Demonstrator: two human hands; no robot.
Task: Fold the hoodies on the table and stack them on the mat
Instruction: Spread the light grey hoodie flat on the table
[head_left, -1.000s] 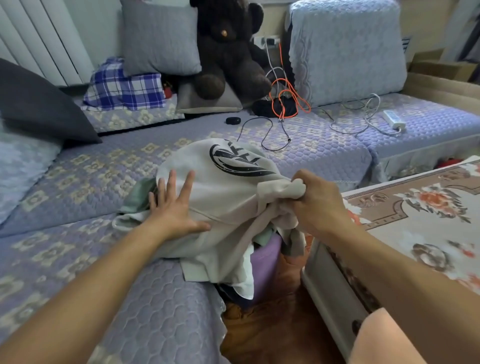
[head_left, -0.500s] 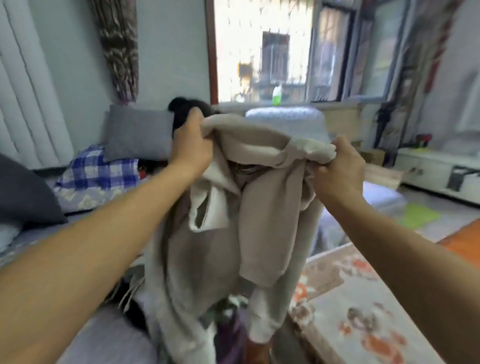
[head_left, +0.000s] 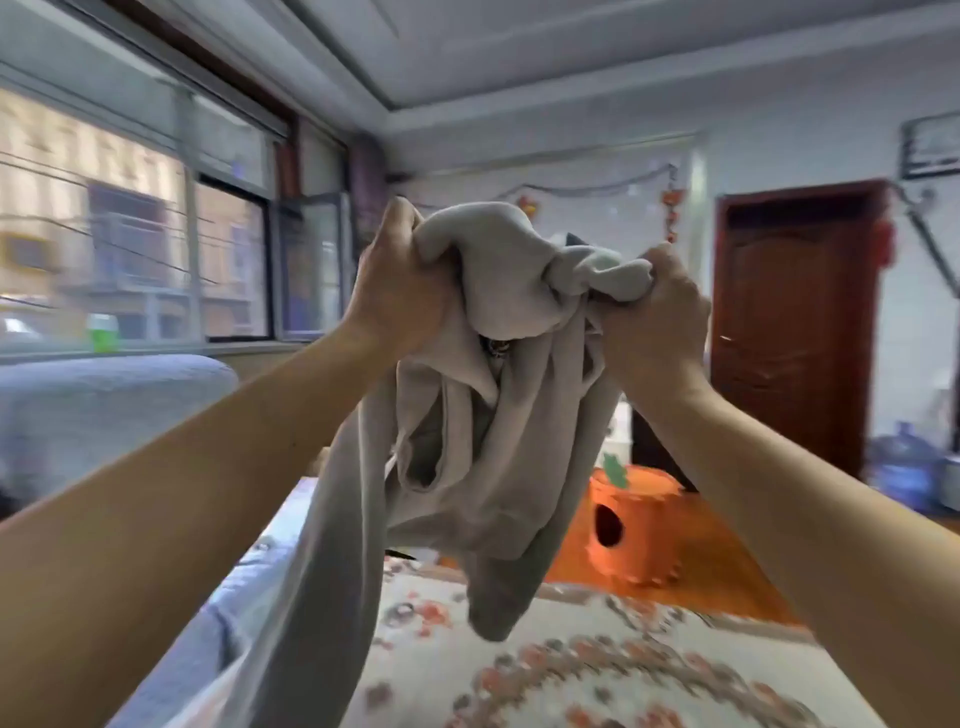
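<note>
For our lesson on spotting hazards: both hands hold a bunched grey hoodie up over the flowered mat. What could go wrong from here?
1. The hoodie is twisted and bunched between the left hand and the right hand, so it may land crumpled and need spreading again.
2. One long part hangs low at the left, off the flowered mat, and could drag or snag.
3. The raised cloth blocks part of the view of the mat.

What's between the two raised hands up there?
In the head view, a bunched stretch of the beige hoodie spans from the left hand to the right hand; both grip it.
</note>
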